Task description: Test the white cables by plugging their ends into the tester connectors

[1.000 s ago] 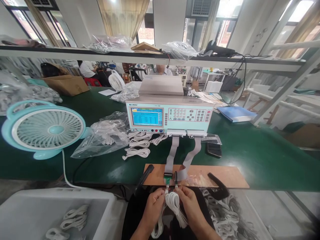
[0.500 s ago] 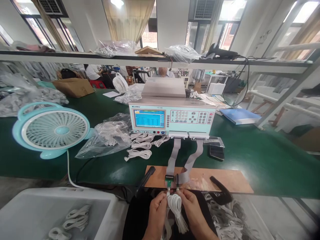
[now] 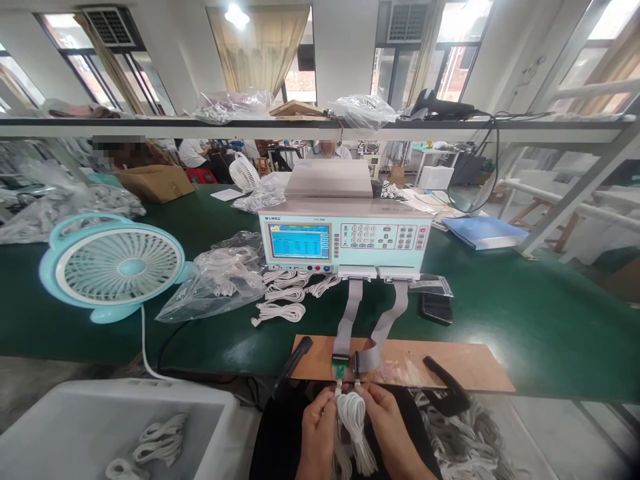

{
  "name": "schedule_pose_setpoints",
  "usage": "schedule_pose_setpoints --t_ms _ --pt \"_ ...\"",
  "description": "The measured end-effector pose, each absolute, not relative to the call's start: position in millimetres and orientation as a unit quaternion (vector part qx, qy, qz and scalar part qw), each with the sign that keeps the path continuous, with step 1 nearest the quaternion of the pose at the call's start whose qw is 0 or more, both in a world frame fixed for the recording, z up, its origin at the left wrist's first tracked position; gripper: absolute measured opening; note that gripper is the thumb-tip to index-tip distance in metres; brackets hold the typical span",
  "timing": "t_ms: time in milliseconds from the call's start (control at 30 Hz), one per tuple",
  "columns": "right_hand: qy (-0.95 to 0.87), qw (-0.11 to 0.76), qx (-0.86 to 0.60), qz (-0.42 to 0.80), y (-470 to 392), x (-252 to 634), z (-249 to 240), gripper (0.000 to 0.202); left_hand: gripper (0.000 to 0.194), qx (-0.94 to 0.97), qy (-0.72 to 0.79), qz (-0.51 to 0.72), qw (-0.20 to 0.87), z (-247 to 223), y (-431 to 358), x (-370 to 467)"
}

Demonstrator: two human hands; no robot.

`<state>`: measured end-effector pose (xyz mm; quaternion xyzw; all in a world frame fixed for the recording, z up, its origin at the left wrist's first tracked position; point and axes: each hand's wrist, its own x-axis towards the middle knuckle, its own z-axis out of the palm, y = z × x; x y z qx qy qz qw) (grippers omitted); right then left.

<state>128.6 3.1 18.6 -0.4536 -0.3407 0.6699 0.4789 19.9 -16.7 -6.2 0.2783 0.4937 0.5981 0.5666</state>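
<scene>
A coiled white cable [image 3: 353, 419] hangs between my two hands near the table's front edge. My left hand [image 3: 318, 420] is closed, its thumb and fingers pinching one end of this cable at a small green circuit board [image 3: 341, 371]. The other end is pinched in my right hand [image 3: 384, 415], beside a black connector [image 3: 357, 362]. Fingers partly hide both plug ends, so how deep they sit is unclear. Two grey ribbon cables [image 3: 351, 317] run from these connectors to a tester [image 3: 345, 237] with a lit blue screen.
Black clamps [image 3: 295, 360] flank a copper-coloured board [image 3: 440, 363] at the table edge. Coiled white cables [image 3: 283, 311] lie before the tester, beside a plastic bag [image 3: 215, 280] and blue fan [image 3: 133, 267]. A white bin [image 3: 220, 407] stands left; more cables [image 3: 465, 433] lie lower right.
The whole view has shifted slightly, with the scene sitting a little lower and to the right. Both hands keep their hold on the cable ends at the connectors.
</scene>
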Motion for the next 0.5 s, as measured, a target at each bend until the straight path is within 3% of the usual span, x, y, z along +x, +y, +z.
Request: schedule_pose_setpoints --t_ms 500 --pt "-0.342 0.48 -0.472 0.656 8.8 128.5 1.4 0.045 0.039 0.315 0.525 0.582 0.535 -16.8 -4.1 16.6"
